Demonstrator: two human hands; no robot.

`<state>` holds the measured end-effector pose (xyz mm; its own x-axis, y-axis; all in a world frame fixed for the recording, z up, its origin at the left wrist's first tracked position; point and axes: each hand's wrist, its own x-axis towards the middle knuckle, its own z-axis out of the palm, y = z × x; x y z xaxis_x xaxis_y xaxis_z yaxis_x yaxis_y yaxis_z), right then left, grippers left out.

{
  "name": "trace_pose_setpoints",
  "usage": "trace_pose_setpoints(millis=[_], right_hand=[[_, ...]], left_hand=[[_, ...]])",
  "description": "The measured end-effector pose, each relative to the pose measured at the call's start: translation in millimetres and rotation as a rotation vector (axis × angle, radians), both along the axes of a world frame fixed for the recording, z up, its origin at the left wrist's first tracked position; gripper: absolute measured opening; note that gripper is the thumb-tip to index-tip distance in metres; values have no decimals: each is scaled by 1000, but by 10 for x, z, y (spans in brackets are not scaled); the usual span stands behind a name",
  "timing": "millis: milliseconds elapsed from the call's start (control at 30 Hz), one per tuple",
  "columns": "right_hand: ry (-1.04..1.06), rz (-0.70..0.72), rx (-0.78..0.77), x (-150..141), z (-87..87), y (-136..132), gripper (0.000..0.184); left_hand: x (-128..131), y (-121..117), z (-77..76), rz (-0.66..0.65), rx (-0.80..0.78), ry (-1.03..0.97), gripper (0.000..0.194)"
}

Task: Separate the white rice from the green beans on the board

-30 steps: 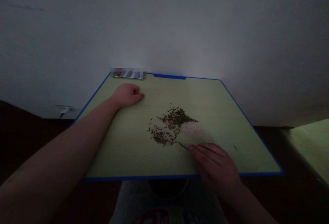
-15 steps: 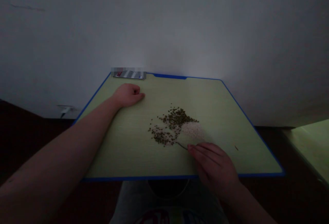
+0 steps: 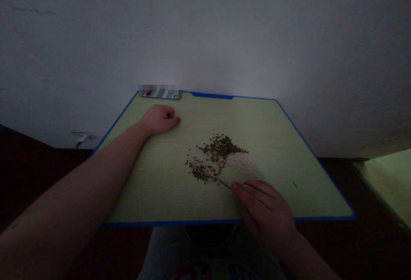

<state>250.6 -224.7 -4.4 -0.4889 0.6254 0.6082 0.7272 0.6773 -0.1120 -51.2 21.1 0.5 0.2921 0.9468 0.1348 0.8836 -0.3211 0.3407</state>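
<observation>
On the pale tabletop [image 3: 154, 190] lies a loose pile of small dark green beans [image 3: 224, 144], like mung beans. It touches a heap of white rice-like grains [image 3: 242, 163] on its near right side. A thinner patch of mixed beans and pale grains [image 3: 202, 171] spreads to the near left. My right hand [image 3: 268, 207] pinches a thin dark metal tool [image 3: 226, 183]; its tip is at the near edge of that patch. Whether the tool has one prong or two I cannot tell. My left hand [image 3: 160, 118] rests on the table with curled fingers, apart from the grains.
A phone-like flat device [image 3: 160, 93], partly blurred out, lies at the far left corner. A small dark sliver [image 3: 295, 184] is on the right side. Blue trim [image 3: 180, 223] edges the table, which stands against a wall [image 3: 212, 36] with a plugged socket [image 3: 82, 138].
My right hand and the thin tool have shifted slightly left and toward me. The left hand stays where it was.
</observation>
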Motion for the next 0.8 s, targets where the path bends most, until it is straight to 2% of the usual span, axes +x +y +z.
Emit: trace_pose_setpoints(millis=[467, 800], right_hand=[[44, 75, -26, -67, 62, -59, 34], [-7, -53, 4, -10, -3, -36, 30]], left_hand=[[-8, 15, -13, 13, -23, -7, 33], [-4, 12, -13, 7, -13, 6, 34]])
